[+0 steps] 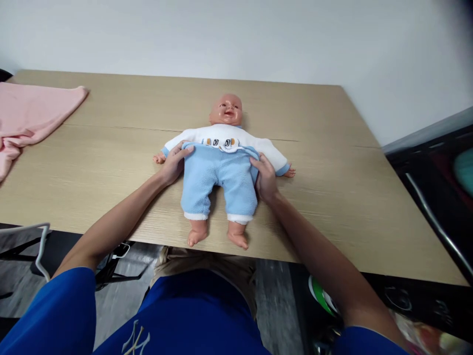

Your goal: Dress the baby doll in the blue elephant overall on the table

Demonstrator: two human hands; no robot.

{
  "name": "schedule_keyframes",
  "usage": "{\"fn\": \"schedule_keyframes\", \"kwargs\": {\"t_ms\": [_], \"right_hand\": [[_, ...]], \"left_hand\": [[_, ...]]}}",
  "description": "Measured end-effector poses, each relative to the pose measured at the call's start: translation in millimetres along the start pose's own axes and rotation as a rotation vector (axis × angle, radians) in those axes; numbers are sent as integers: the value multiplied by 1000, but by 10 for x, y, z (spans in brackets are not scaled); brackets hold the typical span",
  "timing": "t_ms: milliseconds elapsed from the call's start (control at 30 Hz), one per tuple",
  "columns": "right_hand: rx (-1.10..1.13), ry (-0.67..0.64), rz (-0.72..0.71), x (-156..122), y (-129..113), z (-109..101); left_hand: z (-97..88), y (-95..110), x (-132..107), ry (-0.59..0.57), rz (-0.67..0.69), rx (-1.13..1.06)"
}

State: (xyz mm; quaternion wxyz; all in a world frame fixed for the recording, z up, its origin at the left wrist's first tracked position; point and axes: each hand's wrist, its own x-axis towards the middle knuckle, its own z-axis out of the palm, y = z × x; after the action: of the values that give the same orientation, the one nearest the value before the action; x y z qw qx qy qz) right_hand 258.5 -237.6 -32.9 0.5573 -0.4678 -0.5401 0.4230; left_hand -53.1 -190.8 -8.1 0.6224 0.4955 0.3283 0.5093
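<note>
A baby doll (pixel 226 109) lies on its back on a light wooden table (pixel 332 162), head away from me. It wears a white top (pixel 221 135) with blue cuffs and light blue fleece trousers (pixel 218 180). My left hand (pixel 174 161) pinches the trousers' waistband at the doll's right hip. On the other side, my right hand (pixel 264 177) is closed on the same waistband. The waistband sits high, at the doll's chest. Bare doll feet stick out near the table's front edge.
A pink garment (pixel 25 116) lies at the table's far left corner. A white wall runs behind the table. Dark furniture with a metal bar (pixel 436 217) stands to the right. A white wire frame (pixel 40 236) is at the lower left, below the table edge.
</note>
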Motion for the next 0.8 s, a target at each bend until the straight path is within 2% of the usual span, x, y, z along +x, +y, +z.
{"fn": "schedule_keyframes", "kwargs": {"t_ms": [67, 133, 267, 333, 400, 467, 533, 700, 800], "right_hand": [[-69, 99, -60, -50, -41, -24], [-214, 138, -151, -70, -129, -41], [-393, 52, -313, 59, -361, -41], [-314, -44, -279, 189, -428, -37], [-173, -120, -193, 314, -425, -43], [-77, -138, -125, 397, -356, -62], [-83, -121, -74, 413, -251, -98], [-261, -120, 34, 207, -50, -258], [-290, -100, 43, 47, -14, -360]], "left_hand": [[-19, 23, 28, -2, -3, 42], [-36, 75, 75, -34, 6, 129], [-28, 219, 195, -178, 101, 339], [-6, 255, 241, -222, 134, 362], [8, 245, 264, -207, 131, 310], [-4, 202, 262, -161, 109, 262], [-43, 156, 237, -137, 94, 313], [-198, 161, 142, -242, 53, 697], [-269, 202, 106, -260, 19, 755]]}}
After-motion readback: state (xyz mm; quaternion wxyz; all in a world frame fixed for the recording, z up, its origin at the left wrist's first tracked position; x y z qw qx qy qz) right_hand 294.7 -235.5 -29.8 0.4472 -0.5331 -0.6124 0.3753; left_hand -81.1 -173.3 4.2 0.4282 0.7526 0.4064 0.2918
